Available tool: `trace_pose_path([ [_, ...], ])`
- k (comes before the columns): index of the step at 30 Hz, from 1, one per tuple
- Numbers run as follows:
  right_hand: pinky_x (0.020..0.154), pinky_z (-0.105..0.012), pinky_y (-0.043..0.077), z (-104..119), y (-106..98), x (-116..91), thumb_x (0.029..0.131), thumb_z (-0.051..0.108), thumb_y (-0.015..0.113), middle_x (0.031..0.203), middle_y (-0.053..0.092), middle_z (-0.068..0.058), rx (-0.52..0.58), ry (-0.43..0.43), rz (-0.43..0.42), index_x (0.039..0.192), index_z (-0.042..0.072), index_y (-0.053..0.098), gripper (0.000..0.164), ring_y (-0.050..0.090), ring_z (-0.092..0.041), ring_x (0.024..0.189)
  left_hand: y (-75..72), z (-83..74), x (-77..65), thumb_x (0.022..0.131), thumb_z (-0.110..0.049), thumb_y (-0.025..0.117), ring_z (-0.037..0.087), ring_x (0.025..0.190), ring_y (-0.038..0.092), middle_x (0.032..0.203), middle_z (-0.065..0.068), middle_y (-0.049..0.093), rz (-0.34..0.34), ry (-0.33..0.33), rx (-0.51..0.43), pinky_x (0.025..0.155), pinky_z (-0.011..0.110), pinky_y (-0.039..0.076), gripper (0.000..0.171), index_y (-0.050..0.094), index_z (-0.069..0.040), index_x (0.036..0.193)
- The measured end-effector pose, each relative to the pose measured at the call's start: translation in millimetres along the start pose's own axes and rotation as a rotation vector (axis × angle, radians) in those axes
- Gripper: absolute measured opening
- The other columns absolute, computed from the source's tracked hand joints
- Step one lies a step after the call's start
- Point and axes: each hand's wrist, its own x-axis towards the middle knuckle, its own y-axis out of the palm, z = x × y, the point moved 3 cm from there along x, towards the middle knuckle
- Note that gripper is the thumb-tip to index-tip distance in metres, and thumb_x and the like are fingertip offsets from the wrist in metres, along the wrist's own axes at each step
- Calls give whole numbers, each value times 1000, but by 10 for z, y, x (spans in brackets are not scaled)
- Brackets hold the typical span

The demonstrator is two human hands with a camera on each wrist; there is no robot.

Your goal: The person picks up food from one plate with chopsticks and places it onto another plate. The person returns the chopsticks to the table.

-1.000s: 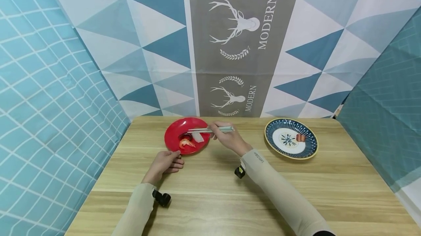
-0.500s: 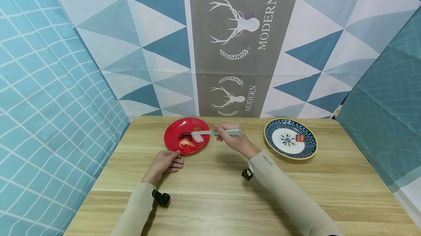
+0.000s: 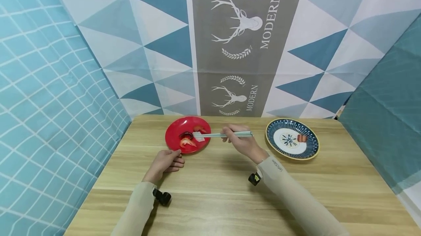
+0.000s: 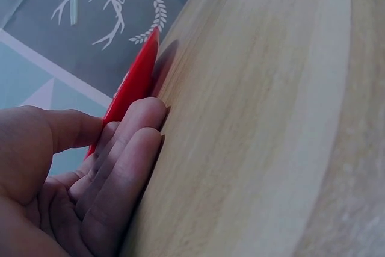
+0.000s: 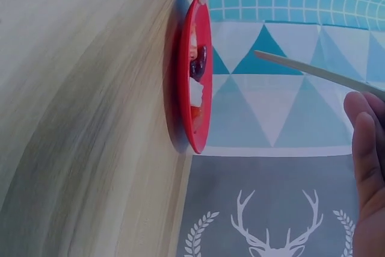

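My left hand [image 3: 167,161] pinches the near rim of a red plate [image 3: 175,128] between thumb and fingers; the left wrist view shows the thumb [image 4: 75,127] at the rim. My right hand [image 3: 241,141] holds pale green chopsticks [image 3: 215,135], pointing left over that plate. Their tips overlap a white piece of food [image 3: 198,138] in the head view. From the right wrist, the chopsticks [image 5: 319,71] show raised above the plate [image 5: 185,88], with nothing between their tips. Also on the plate lie a peeled shrimp [image 3: 187,142], a dark curled piece [image 3: 186,134] and an orange-red piece [image 3: 199,129].
To the right stands a blue-and-white patterned plate [image 3: 276,143] with a small reddish-brown piece [image 3: 301,138] on it. Both plates are near the back edge of the wooden table [image 3: 210,199]. A patterned cloth [image 3: 227,64] hangs behind, with blue cloths at both sides.
My right hand has moved right, drawing the chopsticks back from the dark piece until their tips overlap the white piece. The left hand stays at the red plate's rim.
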Motion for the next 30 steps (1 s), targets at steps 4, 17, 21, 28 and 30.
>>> trace_pose_path([
  [4, 53, -39, 60, 26, -75, -41, 101, -3, 56, 73, 74, -11, 26, -11, -38, 87, 1, 76, 25, 70, -22, 62, 9, -17, 9, 106, -34, 57, 14, 75, 76, 88, 9, 76, 0, 2, 4, 69, 29, 65, 38, 65, 3, 109],
  [17, 57, -28, 60, 129, -302, -130, 102, -2, 56, 74, 75, -11, 56, -13, -42, 92, 1, 77, 24, 70, -20, 63, 19, -11, -14, 106, -33, 57, 15, 75, 75, 88, 9, 76, -8, -11, -2, 69, 30, 65, 37, 64, 3, 110],
  [21, 58, -30, 61, 132, -414, -185, 105, 0, 54, 79, 76, -14, 90, 37, -5, 97, -4, 76, 24, 73, -18, 68, 16, -20, -9, 106, -33, 57, 15, 75, 75, 88, 8, 76, -10, -16, -1, 69, 30, 65, 36, 65, 2, 110],
  [28, 58, -31, 62, 104, -611, -315, 103, -4, 53, 85, 76, -23, 119, 47, -6, 105, -11, 74, 22, 76, -14, 74, 13, -21, -6, 106, -33, 57, 14, 75, 75, 88, 8, 76, -12, -13, 12, 69, 30, 65, 37, 64, 2, 110],
  [30, 58, -31, 62, 106, -669, -350, 103, -5, 53, 84, 76, -24, 120, 45, -9, 104, -11, 74, 22, 76, -13, 74, 16, -18, -3, 106, -33, 57, 15, 75, 75, 88, 8, 76, -12, -14, 13, 69, 30, 65, 37, 65, 2, 110],
])
